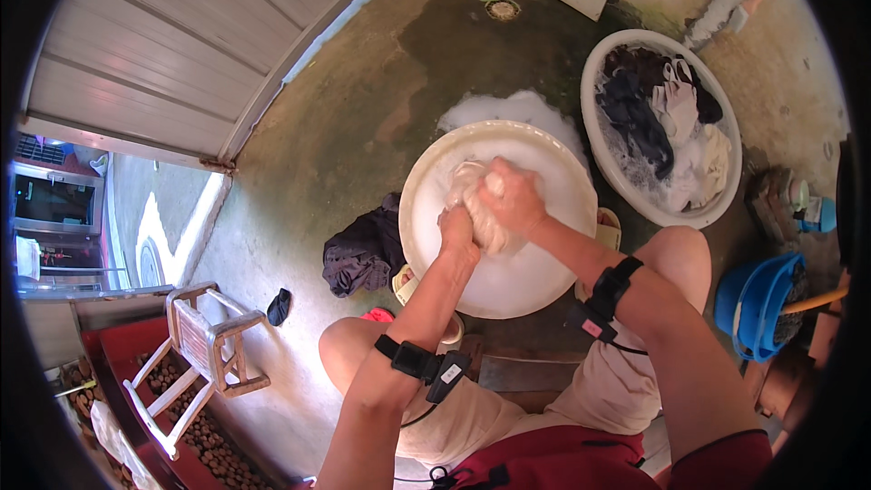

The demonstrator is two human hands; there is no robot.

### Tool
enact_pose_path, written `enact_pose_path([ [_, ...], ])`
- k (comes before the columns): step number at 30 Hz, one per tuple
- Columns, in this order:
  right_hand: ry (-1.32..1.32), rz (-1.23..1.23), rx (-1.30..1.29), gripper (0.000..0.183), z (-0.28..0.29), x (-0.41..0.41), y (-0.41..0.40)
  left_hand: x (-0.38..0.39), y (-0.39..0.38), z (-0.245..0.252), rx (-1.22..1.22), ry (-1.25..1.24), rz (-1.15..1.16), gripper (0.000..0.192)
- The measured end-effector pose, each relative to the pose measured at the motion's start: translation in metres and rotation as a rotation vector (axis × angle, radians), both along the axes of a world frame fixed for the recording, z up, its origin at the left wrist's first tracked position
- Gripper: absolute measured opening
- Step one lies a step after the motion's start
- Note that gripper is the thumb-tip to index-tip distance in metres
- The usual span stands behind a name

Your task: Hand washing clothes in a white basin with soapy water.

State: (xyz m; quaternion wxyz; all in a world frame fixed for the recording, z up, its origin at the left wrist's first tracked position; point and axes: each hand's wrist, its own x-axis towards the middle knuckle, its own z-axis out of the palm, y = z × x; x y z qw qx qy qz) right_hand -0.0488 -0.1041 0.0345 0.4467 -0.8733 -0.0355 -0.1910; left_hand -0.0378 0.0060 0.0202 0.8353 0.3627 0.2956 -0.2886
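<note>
A white plastic basin (426,272) full of suds stands on the floor between my knees. My left hand (457,235) grips the near left side of a wet, pale cloth (486,218) bunched in the basin. Closed on the upper right part of the same cloth is my right hand (510,196), with a bit of fabric bulging between its fingers. Spilled foam (524,107) lies on the floor along the basin's far edge.
At the right a white oval tub (599,143) holds soaking clothes, with a blue bucket (752,306) below it. Dark clothing (360,252) lies left of the basin. A wooden chair (204,340) and a dark sock-like cloth (279,307) are farther left.
</note>
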Motion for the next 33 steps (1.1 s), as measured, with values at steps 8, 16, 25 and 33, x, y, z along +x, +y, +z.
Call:
enact_pose_path([
  [8, 0.407, -0.314, 0.05, 0.04, -0.033, 0.018, -0.029, 0.01, 0.0, 0.022, 0.583, 0.084, -0.288, 0.057],
  [16, 0.798, -0.142, 0.073, 0.072, -0.121, 0.003, -0.047, 0.0, 0.003, -0.012, 0.397, 0.03, -0.426, 0.069],
  [25, 0.301, -0.224, 0.137, 0.034, -0.049, 0.015, -0.004, 0.014, 0.013, -0.001, 0.238, 0.22, -0.278, 0.071],
  [33, -0.026, 0.287, 0.118, 0.017, 0.068, -0.021, 0.035, 0.026, 0.032, -0.046, -0.49, -0.237, -0.227, 0.046],
])
